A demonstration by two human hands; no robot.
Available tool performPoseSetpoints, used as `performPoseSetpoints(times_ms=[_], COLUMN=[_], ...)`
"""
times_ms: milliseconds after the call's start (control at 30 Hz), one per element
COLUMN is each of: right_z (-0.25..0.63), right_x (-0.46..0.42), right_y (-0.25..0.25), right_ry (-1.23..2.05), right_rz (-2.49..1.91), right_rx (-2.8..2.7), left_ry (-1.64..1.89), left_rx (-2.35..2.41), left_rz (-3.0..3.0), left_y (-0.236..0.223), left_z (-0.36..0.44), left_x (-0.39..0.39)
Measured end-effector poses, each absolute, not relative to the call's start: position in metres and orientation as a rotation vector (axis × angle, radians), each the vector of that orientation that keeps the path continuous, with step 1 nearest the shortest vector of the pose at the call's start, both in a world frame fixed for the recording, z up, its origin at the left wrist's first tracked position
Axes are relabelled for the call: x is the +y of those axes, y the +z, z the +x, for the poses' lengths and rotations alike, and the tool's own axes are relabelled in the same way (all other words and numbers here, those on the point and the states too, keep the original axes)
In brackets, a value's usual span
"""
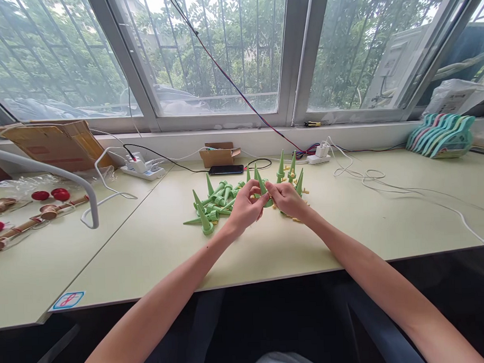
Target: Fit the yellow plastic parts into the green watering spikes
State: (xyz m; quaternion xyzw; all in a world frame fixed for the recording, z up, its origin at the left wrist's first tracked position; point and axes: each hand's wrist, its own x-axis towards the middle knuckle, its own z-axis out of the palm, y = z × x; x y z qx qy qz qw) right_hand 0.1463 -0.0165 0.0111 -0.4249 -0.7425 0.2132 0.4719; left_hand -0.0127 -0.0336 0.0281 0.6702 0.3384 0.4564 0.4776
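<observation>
My left hand [246,207] is closed around a green plastic plant-watering spike [260,182], its pointed end up. Pressed against the side of that spike, the fingers of my right hand [287,199] are pinched together; what lies between them is hidden. Left of my hands is a loose heap of similar green spikes [216,199], some lying and a few standing on their wide ends. Behind and beside my right hand stand several more spikes [280,168] with small yellow valve pieces [305,191] at their bases.
A phone [225,170] lies before a small open cardboard box [219,155]. White power strips [318,156] and cables run along the back. At left are a bent white tube [87,195] and wooden toys with red balls [60,194]. Pastel hangers [441,136] stand at far right.
</observation>
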Motion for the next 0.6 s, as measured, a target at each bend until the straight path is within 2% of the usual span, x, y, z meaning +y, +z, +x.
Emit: performPoseSetpoints(times_ms=[600], right_z=[0.1445], right_x=[-0.0170], right_y=[0.0128], right_ry=[0.481], right_rz=[-1.077], right_rx=[-1.840], left_ry=[1.175], left_rx=[0.832], left_rz=[1.627], left_y=[0.0289], left_z=[-0.0116], left_x=[-0.0338])
